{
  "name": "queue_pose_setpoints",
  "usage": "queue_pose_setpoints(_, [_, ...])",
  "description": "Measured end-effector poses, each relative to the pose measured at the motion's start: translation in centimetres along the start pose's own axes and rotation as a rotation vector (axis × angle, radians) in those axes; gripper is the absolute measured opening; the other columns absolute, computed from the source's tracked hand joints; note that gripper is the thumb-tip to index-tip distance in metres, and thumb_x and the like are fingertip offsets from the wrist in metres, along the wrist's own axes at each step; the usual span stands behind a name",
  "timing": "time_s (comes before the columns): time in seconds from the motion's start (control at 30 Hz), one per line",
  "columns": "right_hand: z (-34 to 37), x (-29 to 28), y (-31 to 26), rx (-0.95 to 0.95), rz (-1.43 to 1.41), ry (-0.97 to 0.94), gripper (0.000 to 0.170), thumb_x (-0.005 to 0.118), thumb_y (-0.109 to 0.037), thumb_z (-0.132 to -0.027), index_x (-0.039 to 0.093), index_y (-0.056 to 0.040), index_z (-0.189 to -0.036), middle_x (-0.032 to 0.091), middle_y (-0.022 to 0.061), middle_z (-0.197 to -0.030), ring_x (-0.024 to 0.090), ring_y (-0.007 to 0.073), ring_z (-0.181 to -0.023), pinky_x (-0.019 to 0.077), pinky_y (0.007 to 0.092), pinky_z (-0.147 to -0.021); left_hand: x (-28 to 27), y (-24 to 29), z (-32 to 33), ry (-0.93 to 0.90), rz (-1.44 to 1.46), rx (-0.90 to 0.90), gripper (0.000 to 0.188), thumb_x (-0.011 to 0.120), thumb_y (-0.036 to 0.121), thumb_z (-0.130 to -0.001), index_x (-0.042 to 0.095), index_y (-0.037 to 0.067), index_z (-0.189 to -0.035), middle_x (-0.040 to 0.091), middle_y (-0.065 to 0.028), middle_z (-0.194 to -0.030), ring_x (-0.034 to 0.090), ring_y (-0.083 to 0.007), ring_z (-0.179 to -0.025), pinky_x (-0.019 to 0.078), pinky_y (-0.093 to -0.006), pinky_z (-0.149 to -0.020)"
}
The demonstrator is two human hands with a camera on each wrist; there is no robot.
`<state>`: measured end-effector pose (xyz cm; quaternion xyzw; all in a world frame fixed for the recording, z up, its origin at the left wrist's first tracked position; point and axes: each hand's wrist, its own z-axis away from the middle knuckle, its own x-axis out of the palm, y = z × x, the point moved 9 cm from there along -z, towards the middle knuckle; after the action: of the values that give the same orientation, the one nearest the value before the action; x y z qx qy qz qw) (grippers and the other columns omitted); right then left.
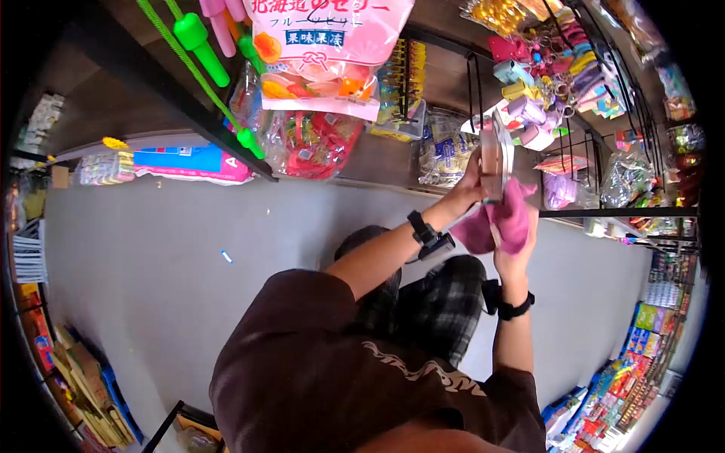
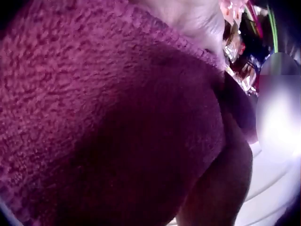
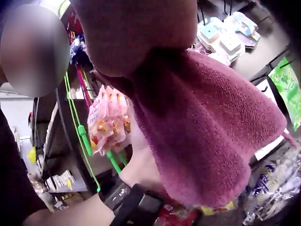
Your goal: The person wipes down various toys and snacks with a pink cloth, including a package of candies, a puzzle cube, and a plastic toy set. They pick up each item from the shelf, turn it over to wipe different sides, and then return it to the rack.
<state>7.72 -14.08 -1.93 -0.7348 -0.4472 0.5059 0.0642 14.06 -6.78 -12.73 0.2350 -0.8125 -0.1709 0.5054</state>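
Note:
My right hand (image 1: 521, 251) grips a pink towelling cloth (image 1: 513, 217), and part of the cloth hangs to the left below my left hand (image 1: 466, 192). That left hand holds a flat, upright piece with pale edges and a brownish middle (image 1: 495, 157); its kind cannot be told. The cloth lies against the lower end of this piece. In the left wrist view the cloth (image 2: 94, 103) fills most of the picture, with fingers (image 2: 218, 183) beside it. The right wrist view has the cloth (image 3: 202, 127) hanging in folds below the right hand (image 3: 136, 35), in front of the left forearm.
A pink jelly bag (image 1: 325, 57) and green cords with plastic handles (image 1: 200, 45) hang at the front left. Keyrings (image 1: 532, 90) hang on wire hooks near the hands. A black shelf edge (image 1: 181, 83) runs along the left, over grey floor (image 1: 189, 249).

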Motion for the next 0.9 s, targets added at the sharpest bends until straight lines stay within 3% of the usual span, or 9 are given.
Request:
queue_pose_setpoints(0.1, [1.9,0.9,2.6,0.153,-0.178,-0.053,0.047,0.068,-0.009,-0.07,0.051,0.0005,-0.112,0.055,0.0086,-0.096,0.051,0.0202,-0.092,0.04,0.0309,-0.084,-2.2,-3.5,1.6,0.087,0.072,-0.1,0.108,0.073,0.031,-0.072,-0.009,0.013,-0.14,0.027,-0.008,-0.137,0.033,-0.0198,-0.124,0.0337,-0.0334,-0.098])
queue_pose_setpoints(0.3, [3.9,2.9,9.1,0.516,-0.473,-0.053,0.032,0.045,0.001,-0.086,0.048,0.0017,-0.118,0.056,0.0075,-0.109,0.049,0.0142,-0.102,0.0367,0.0263,-0.09,-3.6,-6.8,3.8,0.07,-0.045,-0.077,0.107,0.075,0.033,-0.068,0.0,0.012,-0.142,0.029,-0.008,-0.137,0.03,-0.0196,-0.127,0.0245,-0.0346,-0.104])
queue_pose_setpoints(0.47, [5.1,0.7,12.2,0.408,-0.384,0.066,0.036,0.042,0.002,-0.087,0.042,0.0045,-0.122,0.051,0.014,-0.12,0.046,0.021,-0.113,0.033,0.0293,-0.096,-1.9,-11.0,4.1,0.044,-0.055,-0.304,0.102,0.071,0.03,-0.071,0.002,0.012,-0.143,0.015,-0.0066,-0.146,0.017,-0.0182,-0.133,0.0139,-0.0319,-0.107])
queue_pose_setpoints(0.5, [6.1,0.7,14.1,0.347,-0.275,-0.087,0.038,0.042,0.002,-0.087,0.038,0.0051,-0.125,0.048,0.0165,-0.123,0.044,0.0239,-0.116,0.0313,0.03,-0.098,-1.1,-11.6,3.7,-0.017,-0.102,-0.286,0.103,0.071,0.029,-0.07,0.0,0.01,-0.142,0.016,-0.0069,-0.145,0.016,-0.0179,-0.133,0.0136,-0.031,-0.107])
queue_pose_setpoints(0.63, [6.3,-3.1,16.2,0.36,-0.312,0.192,0.032,0.039,0.002,-0.087,0.043,0.0047,-0.119,0.05,0.0178,-0.117,0.047,0.0273,-0.112,0.0347,0.034,-0.096,2.0,-14.4,2.0,-0.085,-0.089,-0.295,0.119,0.079,0.036,-0.057,0.0,0.007,-0.141,0.027,-0.0079,-0.138,0.025,-0.0179,-0.129,0.0183,-0.0307,-0.104])
queue_pose_setpoints(0.73, [7.5,-3.6,18.4,0.505,-0.391,0.13,0.029,0.04,0.001,-0.085,0.044,0.006,-0.113,0.051,0.0176,-0.111,0.049,0.0282,-0.108,0.0371,0.0347,-0.092,3.3,-16.2,0.7,-0.343,-0.626,-0.202,0.121,0.082,0.047,-0.052,0.008,0.007,-0.139,0.032,-0.009,-0.134,0.032,-0.0202,-0.125,0.026,-0.033,-0.102])
queue_pose_setpoints(0.77, [8.4,-1.9,18.0,0.866,-0.715,-0.263,0.034,0.044,0.0,-0.082,0.04,0.0082,-0.115,0.047,0.0204,-0.116,0.046,0.0292,-0.111,0.0361,0.0363,-0.093,2.9,-17.7,1.0,-0.349,-0.636,-0.202,0.121,0.082,0.047,-0.052,0.008,0.007,-0.139,0.032,-0.009,-0.134,0.032,-0.0202,-0.125,0.026,-0.033,-0.102])
queue_pose_setpoints(0.83, [5.9,-4.4,17.0,0.184,-0.435,0.15,0.051,0.056,-0.006,-0.078,0.034,0.01,-0.122,0.04,0.0236,-0.123,0.039,0.0329,-0.118,0.0318,0.0398,-0.098,1.6,-17.2,0.4,0.016,-0.107,-0.099,0.113,0.081,0.044,-0.054,0.015,0.005,-0.137,0.034,-0.0092,-0.133,0.036,-0.0212,-0.122,0.0296,-0.0352,-0.101])
queue_pose_setpoints(0.9, [5.3,-3.6,17.7,0.06,-0.338,0.131,0.069,0.064,-0.015,-0.073,0.029,0.0093,-0.127,0.034,0.0249,-0.129,0.034,0.0367,-0.122,0.0271,0.0424,-0.101,3.6,-15.2,-0.4,0.285,-0.039,-0.357,0.091,0.068,0.049,-0.07,0.025,0.003,-0.135,0.038,-0.0103,-0.132,0.041,-0.0227,-0.119,0.0332,-0.0367,-0.101])
